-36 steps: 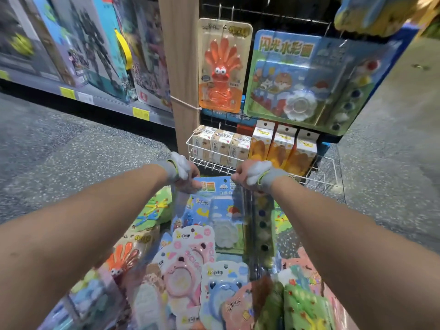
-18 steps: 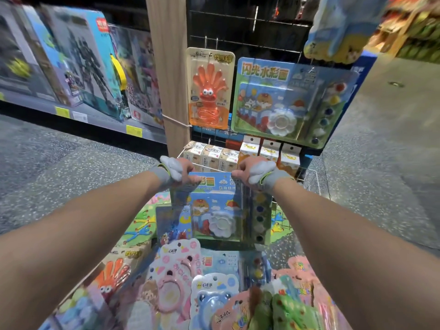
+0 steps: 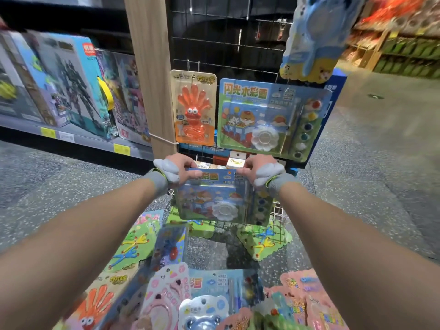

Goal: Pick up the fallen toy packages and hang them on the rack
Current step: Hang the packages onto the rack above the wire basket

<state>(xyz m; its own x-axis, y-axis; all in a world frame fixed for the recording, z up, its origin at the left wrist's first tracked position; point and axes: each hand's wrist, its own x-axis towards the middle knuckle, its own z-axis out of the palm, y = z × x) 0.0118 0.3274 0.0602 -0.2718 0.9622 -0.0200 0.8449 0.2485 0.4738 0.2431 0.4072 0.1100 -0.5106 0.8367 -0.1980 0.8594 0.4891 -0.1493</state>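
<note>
- Gripped paint-set pkg (image 3: 219,201) w/ both hands, lifted clear of the floor (image 3: 59,186), in front of the rack's bottom edge and below the hung items.
- Left hand (image 3: 177,169): pinched top-left corner, fingers curled over the top edge, thumb on the front.
- Right hand (image 3: 258,171): same at top-right corner, fingers curled round the edge.
- Not hung yet; hang hole hidden betw. the hands, so couldn't tell which hook was meant.
- Done so far, as judged from the rack (image 3: 226,51): three pkgs up.
  - orange hand toy (image 3: 194,108) at left edge, by the wooden post (image 3: 150,75)
  - matching paint set (image 3: 269,117) just beside it, to the right
  - blue pkg (image 3: 314,36) at upper-right corner, blurred
- Left to do: plenty down on the floor.
  - green frog pkg (image 3: 133,244) near left forearm
  - another green pkg (image 3: 264,241) under the held one, to the right
  - pink pkg (image 3: 166,294), 2nd paint set (image 3: 226,289) and floor hand toy (image 3: 97,306) along the near edge
  - more at lower right, too blurred to name
- Judged early in the job: far more lying than hung.
- Reckoned next step: raise pkg to a free hook, prob. upper grid, where bare wire showed.
</note>
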